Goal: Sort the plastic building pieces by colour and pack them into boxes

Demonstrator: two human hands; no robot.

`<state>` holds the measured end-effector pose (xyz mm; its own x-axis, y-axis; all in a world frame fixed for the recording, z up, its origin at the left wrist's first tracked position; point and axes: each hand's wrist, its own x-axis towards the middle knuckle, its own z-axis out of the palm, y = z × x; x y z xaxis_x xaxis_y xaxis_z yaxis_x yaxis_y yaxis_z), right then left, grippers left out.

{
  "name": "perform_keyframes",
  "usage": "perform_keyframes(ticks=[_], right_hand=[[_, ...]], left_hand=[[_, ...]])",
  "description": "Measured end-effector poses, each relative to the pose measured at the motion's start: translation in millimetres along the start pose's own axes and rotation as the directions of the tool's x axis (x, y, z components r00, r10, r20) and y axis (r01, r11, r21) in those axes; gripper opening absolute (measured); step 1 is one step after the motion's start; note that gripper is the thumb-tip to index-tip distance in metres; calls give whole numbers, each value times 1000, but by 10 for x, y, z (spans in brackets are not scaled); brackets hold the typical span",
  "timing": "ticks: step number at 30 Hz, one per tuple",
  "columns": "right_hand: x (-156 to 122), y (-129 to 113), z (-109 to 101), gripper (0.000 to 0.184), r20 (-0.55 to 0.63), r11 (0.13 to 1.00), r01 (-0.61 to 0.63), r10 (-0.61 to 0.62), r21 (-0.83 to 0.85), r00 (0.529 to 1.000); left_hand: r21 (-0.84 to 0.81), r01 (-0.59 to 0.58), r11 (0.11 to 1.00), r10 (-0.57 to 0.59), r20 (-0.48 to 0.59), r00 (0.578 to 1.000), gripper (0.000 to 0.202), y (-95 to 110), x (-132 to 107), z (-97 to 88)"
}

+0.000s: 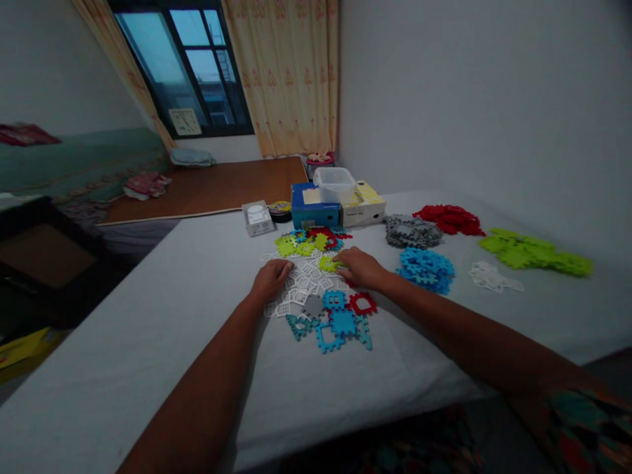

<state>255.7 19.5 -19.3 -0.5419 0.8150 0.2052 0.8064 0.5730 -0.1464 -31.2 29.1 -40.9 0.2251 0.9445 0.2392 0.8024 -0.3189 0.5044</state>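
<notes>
My right hand (363, 267) has its fingertips closed on a lime-green interlocking plastic piece (327, 264), just over the pile. At the pile's left edge rests my left hand (270, 279), fingers curled together; whatever they hold is hidden. Between both hands spread many small white plastic pieces (300, 284). Nearer to me lie a blue square piece (343, 322), a red frame-shaped piece (363, 303), a grey piece (313, 306) and a teal triangular piece (299, 326). Behind the white ones is a mixed heap of lime-green pieces (287, 245) with red and blue.
Sorted heaps sit at right: grey (412, 232), red (450, 218), blue (425, 268), lime-green (530, 250) and white (494, 276). Along the back stand a blue box (316, 212), a yellow-and-white box (364, 205), a clear tub (334, 184) and a small white box (257, 219).
</notes>
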Motion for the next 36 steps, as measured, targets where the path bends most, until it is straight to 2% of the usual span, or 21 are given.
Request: perform_keyframes(ticks=[3,8,11,14,21,25,27,30,32,34,36], right_hand=[[119,-18,102,43,-26,1000,-4,4,-17,1000],[88,-103,172,26,-19,994,34,-36,-100,999],[65,-105,193,27,-28,983,71,-77,-168,997],[64,-65,195,30,-78,980,49,-65,-194,995],[30,52,109,28,-187,986,-38,7,-160,982],[4,115,-66,26,-274,992,-91,65,-83,959],[-48,212,-228,25,-383,992,-128,122,9,916],[-249,558,-522,24,-539,969,-175,244,177,806],[-492,960,-705,24,-593,943,-230,331,241,734],[-821,1469,-855,24,-622,898,-354,437,261,649],[-1211,2007,-969,25,-642,775,-562,592,288,487]], left_hand=[[-10,-16,1000,16,-12,1000,41,5,-5,1],[-15,0,1000,0,-21,1000,41,-17,-8,23],[-10,-8,1000,7,-20,1000,41,-30,-1,29],[10,-39,999,39,-13,999,43,-46,13,29],[69,-65,996,64,16,998,50,-101,23,37],[65,-24,998,23,28,999,52,-117,27,36],[54,-10,999,9,30,1000,53,-120,32,30],[47,-6,999,4,29,1000,54,-125,42,21],[50,-4,999,3,25,1000,54,-131,50,17],[60,-12,998,10,25,1000,55,-140,60,17],[73,-30,997,27,34,999,54,-153,70,23]])
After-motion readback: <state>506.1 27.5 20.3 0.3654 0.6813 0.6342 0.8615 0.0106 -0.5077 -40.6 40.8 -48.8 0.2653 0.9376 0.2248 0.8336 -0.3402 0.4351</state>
